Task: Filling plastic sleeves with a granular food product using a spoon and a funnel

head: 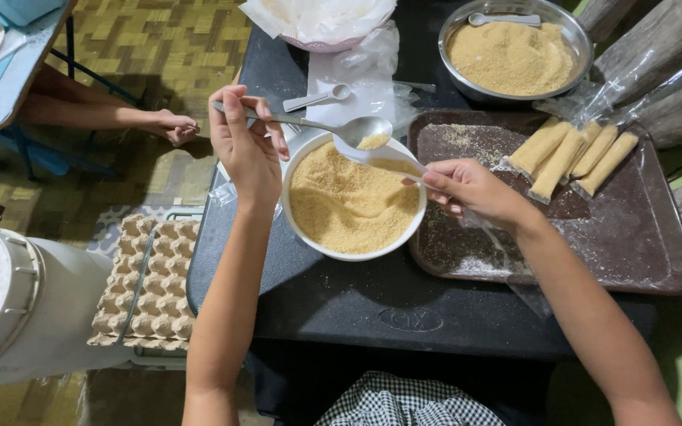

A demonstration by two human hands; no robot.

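My left hand (244, 146) holds a metal spoon (357, 130) by its handle, its bowl loaded with tan crumbs above the far rim of a white bowl (303, 233) full of the same crumbs. My right hand (467, 189) pinches the open mouth of a narrow clear plastic bag (372, 155) right under the spoon's tip. The bag's mouth lies over the white bowl. Several filled stick-shaped bags (570, 154) lie on a brown tray (633, 244) to the right.
A steel bowl (515, 55) of crumbs with a spoon stands at the back. A second spoon (317, 97) lies on clear plastic. An egg carton (148, 284) and a white bucket (17, 308) sit at the left. Another person's feet (171, 126) rest on the floor.
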